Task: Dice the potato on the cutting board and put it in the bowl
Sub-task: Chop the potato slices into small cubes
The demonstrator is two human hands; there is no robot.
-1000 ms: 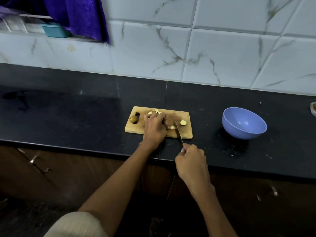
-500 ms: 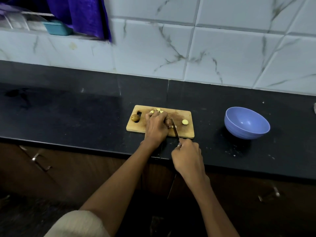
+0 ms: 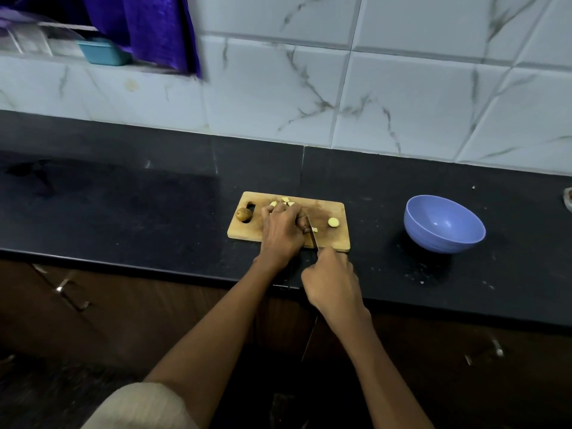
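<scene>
A wooden cutting board [image 3: 335, 239] lies on the black counter. My left hand [image 3: 283, 229] rests curled on the board's middle, holding down a potato piece that it mostly hides. My right hand [image 3: 332, 280] grips the handle of a knife [image 3: 312, 232]; the blade lies on the board right beside my left fingers. A small cut piece [image 3: 314, 230] lies by the blade. Several pale dice [image 3: 286, 201] sit beyond my left hand. A round slice [image 3: 333, 222] lies at the board's right. A small brown potato piece [image 3: 243, 214] sits at the left end. The blue bowl [image 3: 444, 222] stands to the right, with nothing visible inside.
The black counter [image 3: 123, 205] runs left and right, with its front edge just under my wrists. A white tiled wall [image 3: 340, 97] rises behind. A teal tub [image 3: 103, 52] and a purple cloth [image 3: 148, 29] sit on a ledge at the upper left. Cabinet handles [image 3: 71, 295] show below.
My right hand has pushed the knife forward along the board, closer to my left fingers. My left hand stays pressed on the potato piece.
</scene>
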